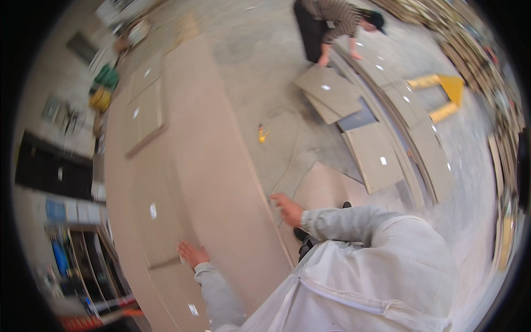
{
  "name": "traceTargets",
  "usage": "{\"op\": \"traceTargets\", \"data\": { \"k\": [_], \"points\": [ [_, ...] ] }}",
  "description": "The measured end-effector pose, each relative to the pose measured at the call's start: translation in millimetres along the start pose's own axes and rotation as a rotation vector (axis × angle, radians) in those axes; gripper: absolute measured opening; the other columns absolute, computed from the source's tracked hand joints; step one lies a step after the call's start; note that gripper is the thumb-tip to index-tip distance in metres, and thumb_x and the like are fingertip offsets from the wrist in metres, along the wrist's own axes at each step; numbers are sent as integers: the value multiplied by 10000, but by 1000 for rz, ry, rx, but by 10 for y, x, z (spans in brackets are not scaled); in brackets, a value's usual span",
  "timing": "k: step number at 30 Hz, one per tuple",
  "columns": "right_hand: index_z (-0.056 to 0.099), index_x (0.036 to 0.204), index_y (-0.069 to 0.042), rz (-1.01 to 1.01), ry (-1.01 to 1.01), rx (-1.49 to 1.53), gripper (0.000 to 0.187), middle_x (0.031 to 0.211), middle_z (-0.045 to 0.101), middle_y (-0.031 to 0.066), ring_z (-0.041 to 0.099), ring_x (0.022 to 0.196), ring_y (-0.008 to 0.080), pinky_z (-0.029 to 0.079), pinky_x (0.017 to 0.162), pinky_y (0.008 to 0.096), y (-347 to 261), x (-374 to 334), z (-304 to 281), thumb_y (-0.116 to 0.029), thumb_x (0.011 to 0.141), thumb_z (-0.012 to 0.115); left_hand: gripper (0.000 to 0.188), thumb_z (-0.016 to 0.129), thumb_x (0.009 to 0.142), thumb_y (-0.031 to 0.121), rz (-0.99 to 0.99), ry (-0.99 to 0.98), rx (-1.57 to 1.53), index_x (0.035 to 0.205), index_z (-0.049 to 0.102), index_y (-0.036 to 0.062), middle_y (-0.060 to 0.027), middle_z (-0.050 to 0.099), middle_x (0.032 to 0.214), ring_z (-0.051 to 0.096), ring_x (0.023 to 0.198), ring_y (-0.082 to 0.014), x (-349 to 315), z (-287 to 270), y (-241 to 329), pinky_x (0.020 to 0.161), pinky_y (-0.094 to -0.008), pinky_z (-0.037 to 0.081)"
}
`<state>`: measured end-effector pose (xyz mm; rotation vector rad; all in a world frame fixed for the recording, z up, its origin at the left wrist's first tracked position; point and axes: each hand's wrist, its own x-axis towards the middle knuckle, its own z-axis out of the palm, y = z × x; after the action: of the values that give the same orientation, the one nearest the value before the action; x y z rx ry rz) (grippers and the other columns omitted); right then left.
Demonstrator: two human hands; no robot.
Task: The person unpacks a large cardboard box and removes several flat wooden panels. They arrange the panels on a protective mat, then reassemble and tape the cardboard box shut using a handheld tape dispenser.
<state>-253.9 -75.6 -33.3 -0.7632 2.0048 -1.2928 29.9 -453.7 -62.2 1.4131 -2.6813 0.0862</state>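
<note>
My left hand (193, 254) lies with fingers stretched out at the near edge of a flat brown panel (157, 221) that bears a white label. Under that panel is a long, pale brown board surface (221, 199). My right hand (287, 209) is at the right edge of this surface, its fingers apart and somewhat blurred. I see nothing held in either hand. Another labelled panel (146, 119) rests farther along the surface, and part of one with a label (193, 309) shows beside my left forearm.
Across the floor, a person (332, 22) bends over a row of long panels (401, 99). Loose panels (373, 155) lie nearer. A yellow tool (262, 134) is on the floor, a yellow frame (451, 91) at the right. Stacked boards (470, 55) line the far right; shelves (91, 265) stand left.
</note>
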Motion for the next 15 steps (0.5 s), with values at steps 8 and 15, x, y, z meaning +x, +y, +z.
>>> {"op": "traceTargets", "data": {
  "k": [8, 15],
  "points": [
    [491, 1279, -79, 634, 1043, -190, 447, 1137, 610, 234, 594, 1081, 400, 487, 929, 411, 2569, -2723, -2307, 34, 848, 453, 412, 368, 1015, 305, -247, -359, 448, 1363, 535, 161, -119, 577, 1353, 540, 1255, -279, 595, -396, 153, 1068, -372, 396],
    [545, 1255, -78, 1299, 836, 180, 456, 1184, 616, 282, 575, 1148, 434, 456, 997, 435, 4020, -4619, -1792, -68, 799, 567, 504, 531, 906, 410, 133, -100, -298, 1311, 552, 109, -135, 604, 1260, 558, 1175, -334, -36, -47, 2807, 968, -497, 445]
  ]
}}
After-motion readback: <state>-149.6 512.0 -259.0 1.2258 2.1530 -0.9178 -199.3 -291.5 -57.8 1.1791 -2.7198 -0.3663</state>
